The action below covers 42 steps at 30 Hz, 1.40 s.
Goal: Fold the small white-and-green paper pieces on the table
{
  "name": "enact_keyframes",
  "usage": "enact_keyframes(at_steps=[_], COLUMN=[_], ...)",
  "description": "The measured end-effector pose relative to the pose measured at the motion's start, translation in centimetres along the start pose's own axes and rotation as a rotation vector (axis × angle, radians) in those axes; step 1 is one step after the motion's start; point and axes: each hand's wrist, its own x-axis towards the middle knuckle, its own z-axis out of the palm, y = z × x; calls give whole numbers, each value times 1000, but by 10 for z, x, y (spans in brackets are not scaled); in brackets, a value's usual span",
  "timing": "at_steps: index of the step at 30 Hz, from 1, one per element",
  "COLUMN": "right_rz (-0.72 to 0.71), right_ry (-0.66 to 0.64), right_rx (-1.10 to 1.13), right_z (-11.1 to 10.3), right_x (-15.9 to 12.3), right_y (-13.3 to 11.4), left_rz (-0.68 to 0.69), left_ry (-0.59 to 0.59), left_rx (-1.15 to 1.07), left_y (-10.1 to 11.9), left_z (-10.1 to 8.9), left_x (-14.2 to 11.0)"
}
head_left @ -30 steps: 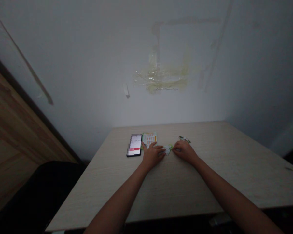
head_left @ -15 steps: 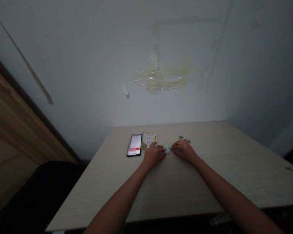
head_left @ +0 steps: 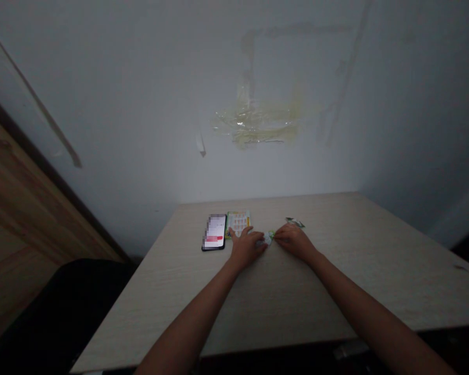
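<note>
Between my hands lies a small piece of printed paper (head_left: 268,238), white with green; its shape is partly covered by fingers. My left hand (head_left: 246,246) rests on the table with thumb and fingers spread, its fingertips on the paper's left side. Beyond it is a printed card or booklet (head_left: 238,221) with rows of small pictures, which the thumb and index finger overlap at its near edge. My right hand (head_left: 296,241) is closed, fingertips pinched on the paper's green right end. Just behind the right hand lies another small printed piece (head_left: 296,222), partly hidden.
A phone (head_left: 214,232) with its screen lit lies left of the card. The pale wooden table (head_left: 297,302) meets a wall (head_left: 160,104) bearing old tape (head_left: 258,125). A black chair-like shape (head_left: 74,307) stands at left, beside a wooden panel (head_left: 15,208).
The view has shifted very slightly. Both hands stay at the paper, with only a tiny movement of the left fingers.
</note>
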Motion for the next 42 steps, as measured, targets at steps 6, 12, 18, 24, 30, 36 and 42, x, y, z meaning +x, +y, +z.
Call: enact_keyframes(at_steps=[6, 12, 18, 24, 30, 36, 42], right_rz=[-13, -23, -54, -45, -60, -93, -89], right_ry=[16, 13, 2, -18, -11, -7, -15], right_rx=[13, -29, -67, -55, -27, -65, -82], right_z=[-1, -2, 2, 2, 0, 0, -3], right_x=[-1, -1, -1, -2, -3, -4, -5], right_y=[2, 2, 4, 6, 8, 6, 4], left_rz=[1, -11, -6, -24, -21, 13, 116], left_ry=[1, 1, -6, -30, -62, -39, -21], left_rx=[-24, -8, -11, 7, -4, 39, 169], left_y=[-2, -2, -1, -1, 0, 3, 8], left_z=[1, 1, -1, -1, -5, -6, -6], left_x=[0, 0, 0, 0, 0, -1, -3])
